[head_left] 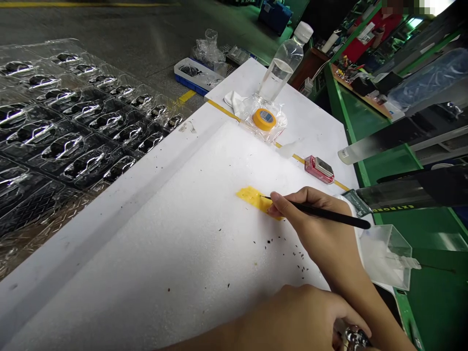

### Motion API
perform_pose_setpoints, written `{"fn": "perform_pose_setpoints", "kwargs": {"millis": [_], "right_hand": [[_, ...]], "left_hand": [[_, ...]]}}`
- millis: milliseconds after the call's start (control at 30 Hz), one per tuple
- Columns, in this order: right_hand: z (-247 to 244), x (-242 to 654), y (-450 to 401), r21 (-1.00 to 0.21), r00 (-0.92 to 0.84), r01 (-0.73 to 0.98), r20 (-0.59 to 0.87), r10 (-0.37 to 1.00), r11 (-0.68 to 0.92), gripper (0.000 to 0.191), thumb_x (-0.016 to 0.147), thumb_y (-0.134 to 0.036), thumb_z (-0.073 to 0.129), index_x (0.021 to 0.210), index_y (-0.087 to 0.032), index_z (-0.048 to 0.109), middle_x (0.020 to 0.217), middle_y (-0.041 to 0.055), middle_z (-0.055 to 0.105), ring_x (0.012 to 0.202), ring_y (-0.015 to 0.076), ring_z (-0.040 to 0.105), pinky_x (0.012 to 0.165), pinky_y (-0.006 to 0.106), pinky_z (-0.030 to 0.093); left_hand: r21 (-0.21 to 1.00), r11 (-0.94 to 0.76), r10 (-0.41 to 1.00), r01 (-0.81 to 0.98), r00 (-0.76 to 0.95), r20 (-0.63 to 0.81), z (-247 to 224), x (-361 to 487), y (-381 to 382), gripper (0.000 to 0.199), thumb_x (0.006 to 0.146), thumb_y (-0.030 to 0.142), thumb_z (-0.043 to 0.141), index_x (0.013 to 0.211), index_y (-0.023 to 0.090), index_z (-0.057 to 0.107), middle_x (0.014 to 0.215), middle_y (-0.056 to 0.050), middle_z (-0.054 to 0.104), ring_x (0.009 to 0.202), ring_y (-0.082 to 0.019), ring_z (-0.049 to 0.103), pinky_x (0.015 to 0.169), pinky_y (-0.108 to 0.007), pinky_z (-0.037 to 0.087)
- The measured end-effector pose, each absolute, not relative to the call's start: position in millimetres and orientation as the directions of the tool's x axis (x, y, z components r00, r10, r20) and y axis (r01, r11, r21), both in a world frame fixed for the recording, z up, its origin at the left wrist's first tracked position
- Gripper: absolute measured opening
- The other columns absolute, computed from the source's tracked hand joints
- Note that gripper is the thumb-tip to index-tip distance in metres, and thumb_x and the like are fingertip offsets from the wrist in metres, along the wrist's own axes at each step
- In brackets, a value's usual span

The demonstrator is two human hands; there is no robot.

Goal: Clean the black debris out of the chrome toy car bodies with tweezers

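Note:
My right hand (310, 214) pinches a slim black tool (329, 214), which looks like tweezers. The tool's tip is at a strip of yellow tape (252, 196) lying on the white foam sheet (175, 234), and my fingertips are at the tape's right part. Nearer the bottom edge, my left hand (303, 312) curls round a shiny metallic part (354, 337), mostly hidden by the fingers. Small dark bits (269, 242) are scattered on the sheet between the tape and my left hand.
Behind stand a clear bottle (278, 73), an orange tape roll (264, 119) on plastic wrap and a red box (319, 169). A clear plastic bin (387, 258) is at the right. Trays of dark parts (73, 122) fill the left; a blue tray (197, 77) lies beyond the table.

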State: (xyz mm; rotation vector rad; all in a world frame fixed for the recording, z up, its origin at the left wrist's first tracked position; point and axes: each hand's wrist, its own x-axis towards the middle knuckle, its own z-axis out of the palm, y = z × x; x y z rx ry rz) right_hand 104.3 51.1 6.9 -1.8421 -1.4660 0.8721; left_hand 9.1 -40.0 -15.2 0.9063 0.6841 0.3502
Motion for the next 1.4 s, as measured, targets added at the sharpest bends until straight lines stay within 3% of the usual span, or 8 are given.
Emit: {"fn": "perform_pose_setpoints", "kwargs": {"millis": [233, 333, 433, 567, 700, 867, 1000, 1400], "right_hand": [[18, 127, 44, -0.937, 0.095, 0.247, -0.229, 0.969, -0.246, 0.031, 0.073, -0.046, 0.090, 0.067, -0.021, 0.073, 0.073, 0.0063, 0.077, 0.077, 0.0237, 0.078, 0.080, 0.038, 0.067], [37, 149, 23, -0.973, 0.120, 0.142, -0.163, 0.979, -0.180, 0.026, 0.071, -0.039, 0.093, 0.067, -0.023, 0.073, 0.066, 0.0019, 0.073, 0.071, 0.0210, 0.077, 0.071, 0.029, 0.068], [49, 171, -9, -0.978, 0.222, 0.198, -0.025, 0.975, -0.070, 0.019, 0.075, -0.031, 0.091, 0.071, -0.025, 0.073, 0.068, 0.0002, 0.073, 0.070, 0.0197, 0.078, 0.065, 0.021, 0.066], [42, 181, -46, -0.929, 0.262, 0.364, 0.167, 0.951, 0.063, 0.020, 0.076, -0.030, 0.089, 0.067, -0.026, 0.072, 0.060, -0.0008, 0.070, 0.081, 0.0232, 0.080, 0.073, 0.021, 0.067], [26, 173, -63, -0.928, 0.220, 0.373, 0.103, 0.970, 0.014, 0.019, 0.081, -0.024, 0.085, 0.068, -0.026, 0.072, 0.081, 0.0011, 0.079, 0.088, 0.0235, 0.080, 0.070, 0.021, 0.067], [20, 165, -71, -0.943, 0.241, 0.329, 0.038, 0.970, -0.045, 0.017, 0.084, -0.027, 0.084, 0.071, -0.027, 0.074, 0.088, -0.0005, 0.080, 0.092, 0.0191, 0.079, 0.079, 0.021, 0.067], [19, 162, -72, -0.955, 0.288, 0.290, 0.018, 0.957, -0.069, 0.015, 0.083, -0.028, 0.084, 0.072, -0.028, 0.075, 0.096, -0.0005, 0.081, 0.081, 0.0146, 0.077, 0.074, 0.019, 0.066], [19, 157, -73, -0.941, 0.326, 0.327, 0.030, 0.945, -0.083, 0.014, 0.081, -0.028, 0.086, 0.073, -0.031, 0.075, 0.100, -0.0031, 0.081, 0.088, 0.0166, 0.079, 0.074, 0.019, 0.067]], "left_hand": [[0.631, 0.775, 0.365, 0.040, 0.787, -0.498, -5, -6, -19, 0.035, 0.089, 0.037, 0.068, 0.122, 0.028, 0.073, 0.093, -0.006, 0.071, 0.067, -0.014, 0.058, 0.063, -0.025, 0.049], [0.446, 0.892, 0.328, -0.073, 0.785, -0.526, 3, -2, -13, 0.033, 0.096, 0.026, 0.063, 0.128, 0.020, 0.064, 0.092, -0.006, 0.070, 0.069, -0.014, 0.066, 0.069, -0.028, 0.056], [0.341, 0.902, 0.415, -0.264, 0.745, -0.521, 8, 0, -10, 0.033, 0.104, 0.025, 0.052, 0.135, 0.015, 0.056, 0.090, -0.006, 0.069, 0.069, -0.016, 0.074, 0.066, -0.030, 0.060], [0.428, 0.828, 0.553, -0.362, 0.656, -0.514, 6, -3, -7, 0.029, 0.103, 0.037, 0.056, 0.113, 0.011, 0.064, 0.090, -0.006, 0.069, 0.056, -0.013, 0.072, 0.050, -0.018, 0.053], [0.485, 0.823, 0.541, -0.295, 0.666, -0.513, 6, -4, -5, 0.035, 0.099, 0.043, 0.062, 0.093, 0.009, 0.066, 0.076, -0.004, 0.068, 0.047, -0.008, 0.063, 0.040, -0.012, 0.044], [0.522, 0.809, 0.542, -0.268, 0.684, -0.488, 8, -2, -2, 0.038, 0.100, 0.042, 0.060, 0.086, 0.009, 0.070, 0.060, -0.002, 0.066, 0.043, -0.006, 0.058, 0.038, -0.010, 0.042], [0.524, 0.811, 0.537, -0.261, 0.688, -0.488, 6, -2, -3, 0.041, 0.103, 0.037, 0.055, 0.077, 0.010, 0.072, 0.048, 0.000, 0.060, 0.040, -0.006, 0.055, 0.038, -0.009, 0.042], [0.524, 0.807, 0.547, -0.270, 0.677, -0.492, 7, 0, -4, 0.039, 0.102, 0.036, 0.055, 0.078, 0.010, 0.070, 0.051, -0.001, 0.061, 0.040, -0.007, 0.057, 0.039, -0.010, 0.045]]}}
